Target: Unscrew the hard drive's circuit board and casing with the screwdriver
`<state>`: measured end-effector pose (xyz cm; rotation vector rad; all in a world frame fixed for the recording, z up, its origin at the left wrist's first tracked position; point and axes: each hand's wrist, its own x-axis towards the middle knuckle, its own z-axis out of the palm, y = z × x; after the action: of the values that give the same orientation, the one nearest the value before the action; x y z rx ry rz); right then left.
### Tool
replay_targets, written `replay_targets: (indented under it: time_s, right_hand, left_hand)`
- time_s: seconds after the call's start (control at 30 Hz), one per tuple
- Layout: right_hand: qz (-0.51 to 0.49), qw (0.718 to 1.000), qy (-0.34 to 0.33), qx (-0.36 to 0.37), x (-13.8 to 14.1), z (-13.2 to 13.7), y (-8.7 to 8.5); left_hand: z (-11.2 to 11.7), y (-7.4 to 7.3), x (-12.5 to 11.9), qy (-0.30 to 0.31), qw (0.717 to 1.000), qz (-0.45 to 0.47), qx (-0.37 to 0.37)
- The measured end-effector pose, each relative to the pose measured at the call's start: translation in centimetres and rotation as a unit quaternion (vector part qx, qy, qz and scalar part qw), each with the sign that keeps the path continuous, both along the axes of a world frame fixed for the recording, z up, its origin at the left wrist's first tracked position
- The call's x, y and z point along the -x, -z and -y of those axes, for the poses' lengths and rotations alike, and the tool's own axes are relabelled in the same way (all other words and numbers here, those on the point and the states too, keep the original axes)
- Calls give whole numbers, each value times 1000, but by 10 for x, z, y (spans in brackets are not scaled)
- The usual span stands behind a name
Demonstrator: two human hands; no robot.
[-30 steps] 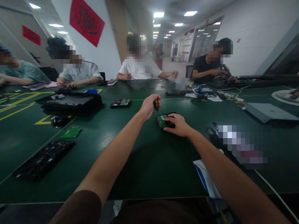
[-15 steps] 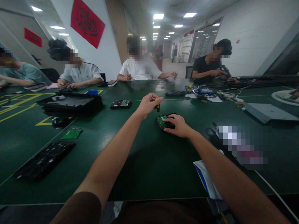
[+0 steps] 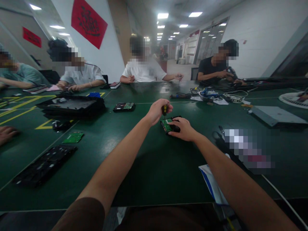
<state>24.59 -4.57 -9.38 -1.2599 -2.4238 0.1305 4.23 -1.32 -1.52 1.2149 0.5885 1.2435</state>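
Observation:
A small black hard drive [image 3: 168, 124] with a green circuit board on top lies on the dark green table [image 3: 154, 166] in front of me. My left hand [image 3: 157, 111] is closed round a screwdriver [image 3: 164, 110] with a yellow and black handle, held upright with its tip on the board. My right hand [image 3: 184, 129] rests on the drive's right side, fingers pressed over its edge, holding it down.
A second drive [image 3: 124, 106] lies further left, beside a black tray [image 3: 71, 106]. A green board [image 3: 73, 137] and a black panel [image 3: 43, 165] sit at the near left. Several people sit around the table. Cables [image 3: 211, 94], a grey box [image 3: 276, 116] and a white-blue sheet [image 3: 211, 186] lie right.
My left hand with the screwdriver has shifted slightly right, closer over the drive. Another person's hand has come into view at the left edge. My right hand stays put.

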Motion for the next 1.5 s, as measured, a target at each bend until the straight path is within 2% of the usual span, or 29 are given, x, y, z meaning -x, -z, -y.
replay_targets:
  time_s: [0.13, 0.2, 0.27, 0.33, 0.43, 0.57, 0.73, 1.0, 1.13, 1.3, 1.5]
  right_hand:
    - [1, 1000, -2, 2, -1, 0, 1]
    - [1, 1000, -1, 3, -1, 0, 1]
    - [1, 1000, 1, 2, -1, 0, 1]
    - [2, 1000, 2, 5, -1, 0, 1]
    - [4, 1000, 2, 9, -1, 0, 0]
    - [4, 1000, 1, 8, -1, 0, 0]
    - [6, 1000, 7, 5, -2, 1, 0]
    - [11, 1000, 9, 22, 0, 1, -1]
    - [7, 1000, 4, 30, 0, 2, -2]
    - [4, 999, 0, 40, 1, 5, -5]
    - [-5, 999, -14, 44, 2, 7, -8]
  left_hand:
    - [-7, 5, 1, -58, 998, 16, 7]
    - [-10, 5, 4, -108, 994, -19, -17]
    - [-11, 3, 8, -133, 988, -60, -44]
    - [-10, 1, 9, -109, 990, -71, -47]
    - [-8, -1, 9, -53, 998, -41, -9]
    - [-9, 1, 9, -41, 999, -8, 25]
    - [-14, 5, 12, -66, 998, -16, 16]
    - [-9, 1, 8, -116, 985, -111, -58]
    - [-9, 0, 9, -140, 981, -117, -67]
    - [-11, 1, 12, -141, 979, -123, -77]
    - [-16, 2, 14, -182, 970, -127, -95]
